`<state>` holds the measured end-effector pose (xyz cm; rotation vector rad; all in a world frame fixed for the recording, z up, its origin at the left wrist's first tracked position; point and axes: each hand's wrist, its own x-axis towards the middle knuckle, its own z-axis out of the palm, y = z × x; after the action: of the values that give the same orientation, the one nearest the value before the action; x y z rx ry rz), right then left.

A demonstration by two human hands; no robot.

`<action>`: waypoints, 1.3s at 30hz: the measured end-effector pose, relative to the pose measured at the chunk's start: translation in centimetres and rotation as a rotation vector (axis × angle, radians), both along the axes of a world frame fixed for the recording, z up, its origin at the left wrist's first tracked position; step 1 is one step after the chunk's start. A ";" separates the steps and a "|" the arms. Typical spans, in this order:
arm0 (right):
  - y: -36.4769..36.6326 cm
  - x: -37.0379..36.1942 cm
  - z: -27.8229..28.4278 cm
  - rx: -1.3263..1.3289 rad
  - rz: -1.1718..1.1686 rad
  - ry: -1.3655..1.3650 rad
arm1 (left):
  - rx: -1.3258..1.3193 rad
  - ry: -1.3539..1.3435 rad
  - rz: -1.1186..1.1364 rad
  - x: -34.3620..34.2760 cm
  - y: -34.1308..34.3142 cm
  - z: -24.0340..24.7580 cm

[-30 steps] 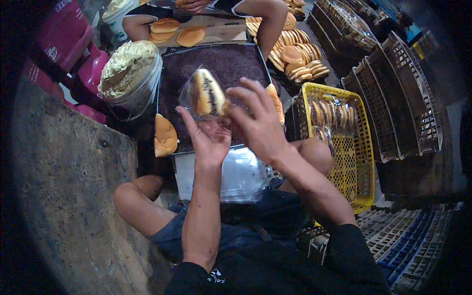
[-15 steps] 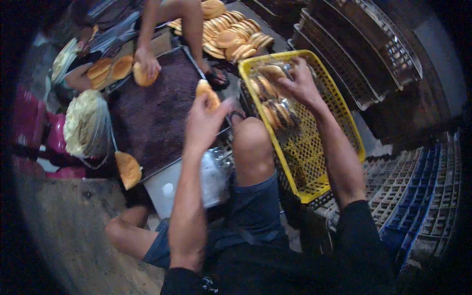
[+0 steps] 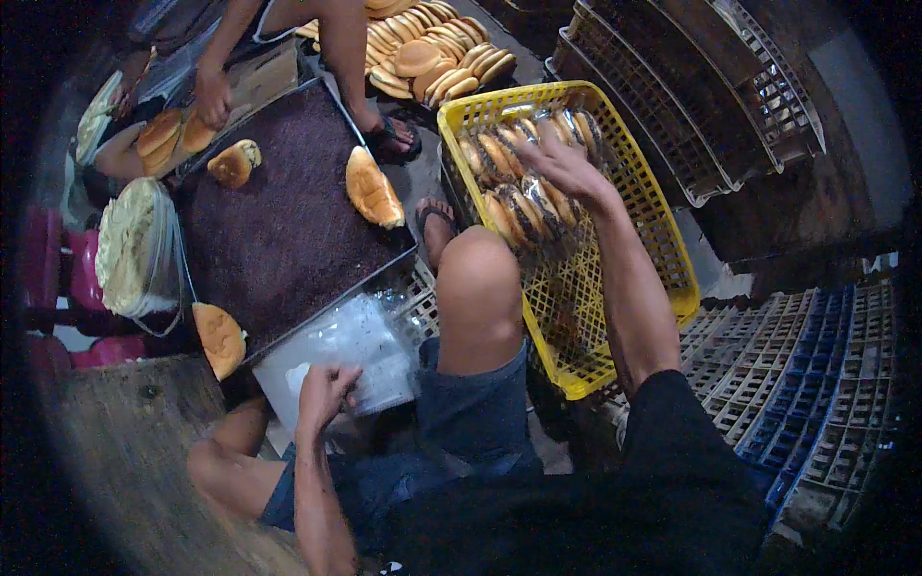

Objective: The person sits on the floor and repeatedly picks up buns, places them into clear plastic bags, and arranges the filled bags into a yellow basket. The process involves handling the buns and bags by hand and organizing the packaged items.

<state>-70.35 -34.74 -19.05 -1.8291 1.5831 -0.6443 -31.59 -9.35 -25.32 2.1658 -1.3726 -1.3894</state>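
Note:
My left hand [image 3: 327, 392], its fingers curled in, is over a stack of clear plastic bags [image 3: 376, 350] beside my knee. Whatever those fingers hold, if anything, cannot be made out. Over the yellow basket [image 3: 569, 382], my right hand [image 3: 569, 171] is open with its fingers stretched out, just above several bagged buns with dark filling [image 3: 526, 213]. A split bun [image 3: 373, 189] rests on the right rim of a large tray of dark purple crumbly filling [image 3: 288, 206]. Another bun [image 3: 219, 341] lies at the tray's near left corner.
Across the tray, another person's hand [image 3: 212, 96] touches a bun, and a filled bun [image 3: 233, 163] lies on the filling. A tub of pale cream [image 3: 137, 248] stands at the left. Plain buns [image 3: 418, 58] are piled at the back. Plastic crates [image 3: 802, 365] stand at the right.
My left hand has left the split bun on the tray rim and come down toward me to the bags. The right hand has released a bagged bun in the basket. The other person's hand moved left.

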 end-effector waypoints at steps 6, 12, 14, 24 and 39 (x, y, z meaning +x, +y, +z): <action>11.7 16.1 5.4 -0.121 0.613 -0.107 | -0.787 0.198 0.134 -7.9 -5.3 4.3; 11.2 19.5 2.1 0.267 0.164 -0.829 | -0.446 1.483 0.778 -1.1 -8.3 1.3; 10.8 20.6 1.8 0.317 0.151 -0.910 | -0.569 1.345 0.904 2.3 -10.5 2.8; 6.6 31.9 2.0 0.313 0.197 -0.848 | -0.577 1.070 0.840 12.1 -13.8 5.5; 0.9 39.6 3.3 0.270 0.237 -0.575 | -1.014 0.764 1.328 19.5 -20.4 6.0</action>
<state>-30.74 -33.85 -15.80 -1.4312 1.0018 -0.7231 -12.09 -29.78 -19.37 1.0884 -0.0646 -0.5575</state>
